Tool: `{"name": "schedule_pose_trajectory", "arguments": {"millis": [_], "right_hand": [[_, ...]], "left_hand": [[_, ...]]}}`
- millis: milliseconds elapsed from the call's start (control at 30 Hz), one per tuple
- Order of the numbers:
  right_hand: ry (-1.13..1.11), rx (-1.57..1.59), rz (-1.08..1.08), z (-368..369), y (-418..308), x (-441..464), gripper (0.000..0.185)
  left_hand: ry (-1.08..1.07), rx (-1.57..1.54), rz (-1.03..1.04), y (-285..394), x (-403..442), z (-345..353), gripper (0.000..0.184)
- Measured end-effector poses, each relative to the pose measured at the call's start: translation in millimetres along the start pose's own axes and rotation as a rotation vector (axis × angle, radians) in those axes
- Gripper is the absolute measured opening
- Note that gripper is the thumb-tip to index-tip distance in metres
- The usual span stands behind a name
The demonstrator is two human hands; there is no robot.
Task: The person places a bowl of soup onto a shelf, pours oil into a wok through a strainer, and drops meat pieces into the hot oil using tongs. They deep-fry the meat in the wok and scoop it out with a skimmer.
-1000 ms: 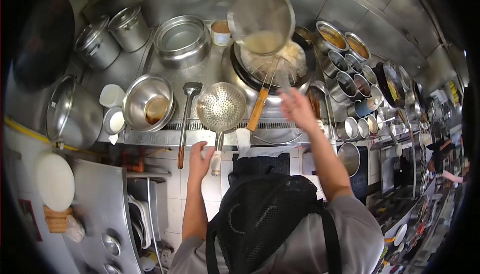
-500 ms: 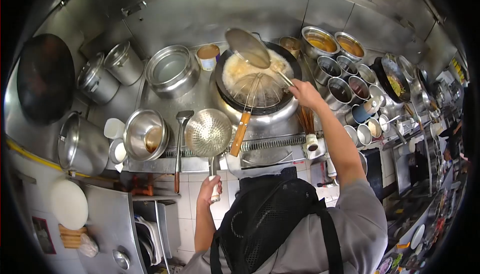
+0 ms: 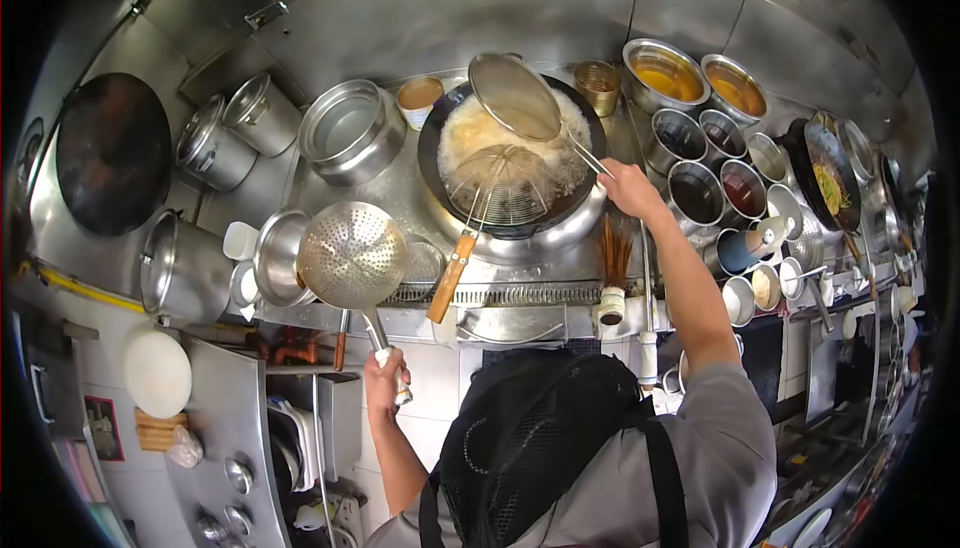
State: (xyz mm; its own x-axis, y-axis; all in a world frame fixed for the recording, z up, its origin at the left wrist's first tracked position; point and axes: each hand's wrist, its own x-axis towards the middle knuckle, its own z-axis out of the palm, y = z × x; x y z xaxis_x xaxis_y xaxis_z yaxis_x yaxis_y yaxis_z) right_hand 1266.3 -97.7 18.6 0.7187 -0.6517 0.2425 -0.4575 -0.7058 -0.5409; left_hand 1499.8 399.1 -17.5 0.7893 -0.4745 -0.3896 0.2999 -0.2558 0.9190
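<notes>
My left hand (image 3: 386,378) is wrapped around the handle of a perforated metal strainer (image 3: 352,253), held over the front of the stove and partly covering a steel bowl (image 3: 278,253). My right hand (image 3: 630,193) grips the thin handle of a round fine-mesh skimmer (image 3: 515,98), tilted above the wok (image 3: 430,153). Pale, foaming liquid (image 3: 465,133) bubbles in the wok. A wire spider strainer (image 3: 500,188) lies over the wok's near side, its wooden handle (image 3: 453,278) pointing toward me; neither hand touches it.
At the left stand a large steel pot (image 3: 350,133) and an open can (image 3: 419,98). Bowls of orange liquid (image 3: 664,80) and several sauce containers (image 3: 695,193) line the right. A bamboo brush (image 3: 614,258) and a long-handled tool (image 3: 648,348) sit near my right forearm.
My left hand has carried the perforated strainer leftward, over the steel bowl. The fine-mesh skimmer has shifted slightly right above the wok. The whole view has turned a little.
</notes>
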Motion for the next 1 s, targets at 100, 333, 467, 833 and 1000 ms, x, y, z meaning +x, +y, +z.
{"name": "schedule_pose_trajectory", "arguments": {"millis": [100,333,467,833,1000], "right_hand": [[-0.020,-0.185,0.166,3,3,1,0.019],[0.189,-0.035,0.167,-36,-14,-14,0.025],[0.236,-0.032,0.188,-32,-8,-26,0.025],[0.046,0.105,0.274,30,-27,11,0.026],[-0.038,0.168,0.219,26,-50,37,0.026]], "left_hand": [[0.026,-0.004,0.032,5,5,12,0.020],[0.100,0.068,0.112,35,-1,31,0.020],[0.149,0.123,0.155,45,2,31,0.021],[0.156,0.015,0.222,40,18,24,0.022],[0.133,0.019,0.173,27,27,13,0.023]]}}
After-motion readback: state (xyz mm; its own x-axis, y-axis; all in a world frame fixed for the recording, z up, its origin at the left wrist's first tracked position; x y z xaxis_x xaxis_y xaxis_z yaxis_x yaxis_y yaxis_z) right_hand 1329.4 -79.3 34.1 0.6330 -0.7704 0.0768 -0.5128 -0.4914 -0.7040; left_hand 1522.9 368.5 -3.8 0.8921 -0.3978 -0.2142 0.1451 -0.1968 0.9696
